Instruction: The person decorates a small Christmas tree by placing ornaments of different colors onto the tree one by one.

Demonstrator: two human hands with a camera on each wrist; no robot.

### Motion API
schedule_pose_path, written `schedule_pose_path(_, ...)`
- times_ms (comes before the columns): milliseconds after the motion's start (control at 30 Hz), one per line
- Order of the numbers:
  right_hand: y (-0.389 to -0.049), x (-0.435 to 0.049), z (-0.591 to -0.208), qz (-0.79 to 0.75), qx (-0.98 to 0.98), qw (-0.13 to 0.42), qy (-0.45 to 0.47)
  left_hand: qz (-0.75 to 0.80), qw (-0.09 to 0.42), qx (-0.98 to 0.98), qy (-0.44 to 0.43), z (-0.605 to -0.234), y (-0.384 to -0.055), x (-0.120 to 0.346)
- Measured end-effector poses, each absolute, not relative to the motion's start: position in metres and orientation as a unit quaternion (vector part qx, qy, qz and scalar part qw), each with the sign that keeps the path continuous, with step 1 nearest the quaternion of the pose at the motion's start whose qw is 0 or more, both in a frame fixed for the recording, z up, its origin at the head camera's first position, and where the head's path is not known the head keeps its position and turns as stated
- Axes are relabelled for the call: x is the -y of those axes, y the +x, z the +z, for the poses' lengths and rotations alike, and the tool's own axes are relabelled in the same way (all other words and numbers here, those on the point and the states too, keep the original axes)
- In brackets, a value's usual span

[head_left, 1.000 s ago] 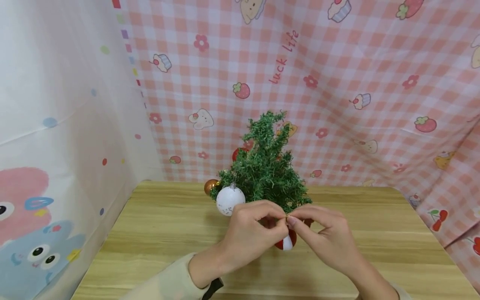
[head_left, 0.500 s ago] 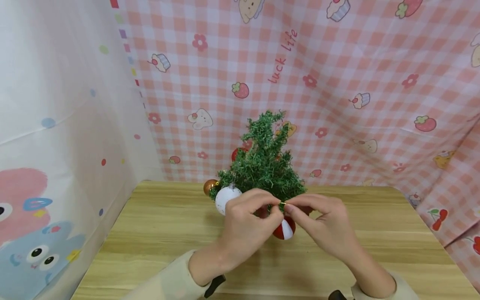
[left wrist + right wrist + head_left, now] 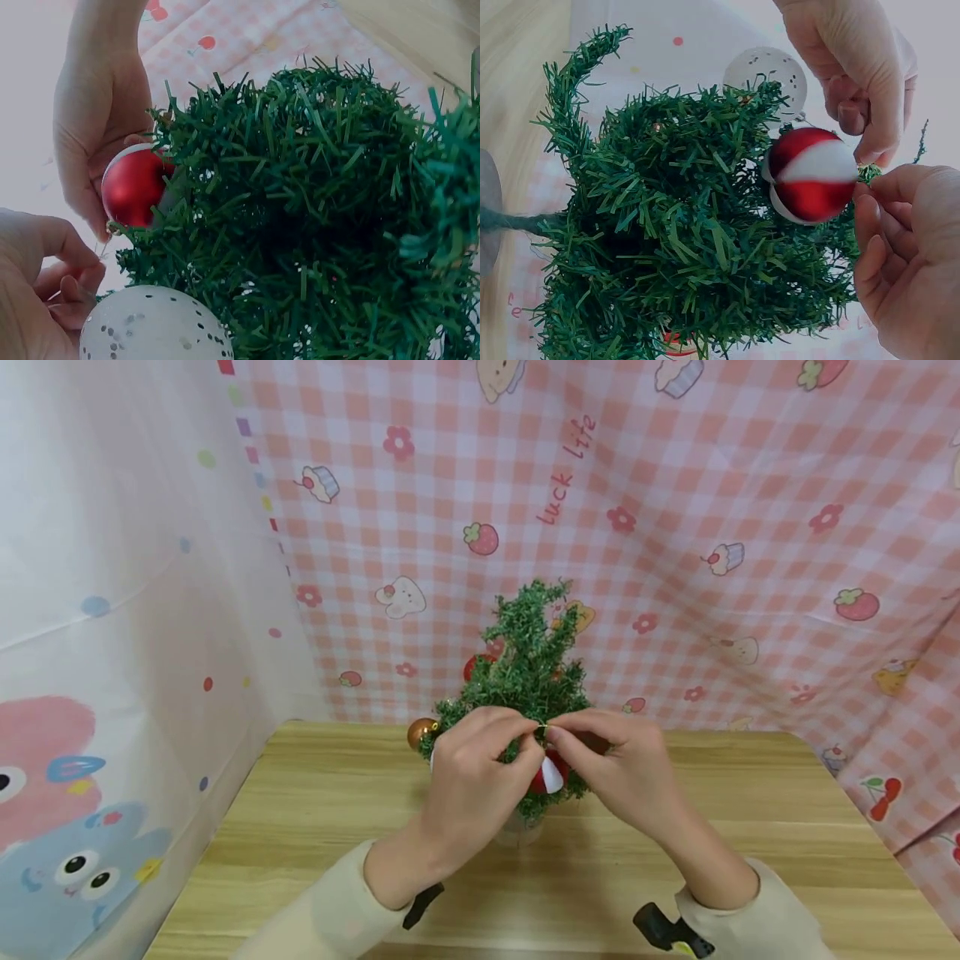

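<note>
A red-and-white striped Christmas ball [image 3: 551,774] hangs by a thin gold string [image 3: 103,247] in front of a small green Christmas tree [image 3: 528,652]. My left hand [image 3: 476,777] pinches one side of the string between thumb and index finger. Opposite it, my right hand [image 3: 626,768] pinches the other side the same way. Both sets of fingertips nearly meet above the ball. In the right wrist view the ball lies against the green branches; whether the string is round a twig cannot be told.
A white ball with silver dots [image 3: 154,326] hangs beside my left hand. A copper ball [image 3: 422,734] and a red ball [image 3: 478,667] are on the tree's left side. The tree stands on a wooden table [image 3: 322,827], with a checked cloth [image 3: 420,510] behind.
Both hands have moved up and slightly left, toward the tree, carrying the striped ball. The white ball is now mostly hidden behind my left hand in the head view.
</note>
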State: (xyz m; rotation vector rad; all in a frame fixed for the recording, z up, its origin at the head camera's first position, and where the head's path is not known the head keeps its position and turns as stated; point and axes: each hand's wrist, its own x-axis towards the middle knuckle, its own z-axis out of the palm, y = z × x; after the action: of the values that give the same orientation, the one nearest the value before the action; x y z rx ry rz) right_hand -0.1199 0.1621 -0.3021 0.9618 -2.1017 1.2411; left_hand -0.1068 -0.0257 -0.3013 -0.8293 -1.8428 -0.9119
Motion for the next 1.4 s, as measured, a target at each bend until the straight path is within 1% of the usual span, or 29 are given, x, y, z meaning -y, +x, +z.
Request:
schedule_pose_path(367, -0.133, -0.158, -0.303, 0.402, 0.797, 0.296, 0.339, -0.298, 0.441, 0.783, -0.323, -0.298, -0.114, 0.028)
schedule_pose_path(500, -0.135, -0.157, -0.305, 0.386, 0.807, 0.295, 0.336, -0.284, 0.428, 0.796, -0.32, -0.297, -0.116, 0.028)
schedule_pose_path(767, -0.136, -0.158, -0.306, 0.367, 0.822, 0.286, 0.33, -0.272, 0.378, 0.83, -0.308, -0.294, -0.116, 0.027)
schedule_pose_path(1000, -0.134, -0.159, -0.307, 0.357, 0.824, 0.283, 0.336, -0.27, 0.359, 0.838, -0.31, -0.293, -0.115, 0.027)
schedule_pose_path(1133, -0.134, -0.159, -0.307, 0.355, 0.821, 0.292, 0.339, -0.273, 0.359, 0.838, -0.308, -0.294, -0.113, 0.028)
schedule_pose_path(1400, -0.129, -0.163, -0.308, 0.363, 0.799, 0.326, 0.351, -0.275, 0.381, 0.825, -0.313, -0.292, -0.108, 0.033)
